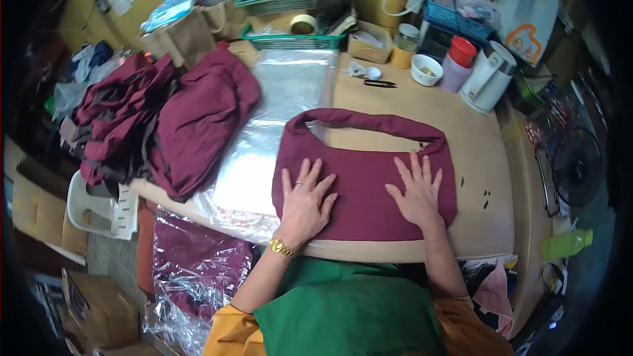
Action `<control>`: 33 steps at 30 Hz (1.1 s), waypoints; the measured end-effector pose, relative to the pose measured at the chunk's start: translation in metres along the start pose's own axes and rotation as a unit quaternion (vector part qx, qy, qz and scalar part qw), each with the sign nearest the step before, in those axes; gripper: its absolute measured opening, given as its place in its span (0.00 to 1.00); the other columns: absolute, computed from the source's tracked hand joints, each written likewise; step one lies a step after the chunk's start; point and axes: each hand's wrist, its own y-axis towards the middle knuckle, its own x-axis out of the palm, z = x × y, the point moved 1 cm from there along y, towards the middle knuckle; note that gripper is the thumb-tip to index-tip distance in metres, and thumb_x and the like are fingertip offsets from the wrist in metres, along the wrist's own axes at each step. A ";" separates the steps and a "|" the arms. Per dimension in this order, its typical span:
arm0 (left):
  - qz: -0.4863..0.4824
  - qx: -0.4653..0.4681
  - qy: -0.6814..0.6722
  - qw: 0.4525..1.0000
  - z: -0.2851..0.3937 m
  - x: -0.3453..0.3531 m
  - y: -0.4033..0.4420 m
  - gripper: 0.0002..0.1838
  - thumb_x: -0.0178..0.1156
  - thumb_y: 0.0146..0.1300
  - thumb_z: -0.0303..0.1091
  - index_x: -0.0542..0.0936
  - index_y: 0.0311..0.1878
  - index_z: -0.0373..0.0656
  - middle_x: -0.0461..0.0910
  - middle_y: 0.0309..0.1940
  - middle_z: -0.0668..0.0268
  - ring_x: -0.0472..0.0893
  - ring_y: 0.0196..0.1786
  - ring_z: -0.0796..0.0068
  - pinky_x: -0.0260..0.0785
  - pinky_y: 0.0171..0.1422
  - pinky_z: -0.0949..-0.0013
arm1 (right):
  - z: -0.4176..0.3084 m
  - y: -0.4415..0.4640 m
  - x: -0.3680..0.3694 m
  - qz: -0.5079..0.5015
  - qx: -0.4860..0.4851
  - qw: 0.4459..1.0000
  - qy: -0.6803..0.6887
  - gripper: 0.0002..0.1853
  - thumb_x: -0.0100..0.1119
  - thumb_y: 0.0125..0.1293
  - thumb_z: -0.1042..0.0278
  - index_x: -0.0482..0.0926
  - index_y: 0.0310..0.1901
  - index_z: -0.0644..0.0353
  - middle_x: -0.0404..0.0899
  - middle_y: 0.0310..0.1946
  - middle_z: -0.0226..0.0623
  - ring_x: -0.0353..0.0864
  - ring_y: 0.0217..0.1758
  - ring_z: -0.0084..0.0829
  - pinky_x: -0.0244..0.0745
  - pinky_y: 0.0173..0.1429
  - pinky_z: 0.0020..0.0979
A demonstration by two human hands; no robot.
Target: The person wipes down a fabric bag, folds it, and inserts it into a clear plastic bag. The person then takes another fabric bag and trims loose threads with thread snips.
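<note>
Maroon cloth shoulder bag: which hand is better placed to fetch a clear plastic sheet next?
Left hand, I'd say: it rests on the bag at the side nearest the clear plastic sheets; the right hand lies at the far side.

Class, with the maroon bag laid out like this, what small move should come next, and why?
Probably slide the right hand up to smooth the strap at its right end: it looks creased there, while the bag lies mostly flat between that hand and the left hand.

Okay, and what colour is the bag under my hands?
The bag is plain maroon, seen best in the head view.
</note>
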 end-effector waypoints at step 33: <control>0.023 -0.128 0.117 0.985 -0.141 -0.044 -0.038 0.47 0.58 0.60 0.64 0.56 0.79 0.56 0.53 0.77 0.50 0.52 0.78 0.45 0.46 0.78 0.40 | -0.289 -0.002 -0.004 0.192 -0.521 0.727 0.405 0.10 0.66 0.54 0.71 0.78 0.38 0.61 0.79 0.41 0.42 0.79 0.46 0.44 0.74 0.52 0.40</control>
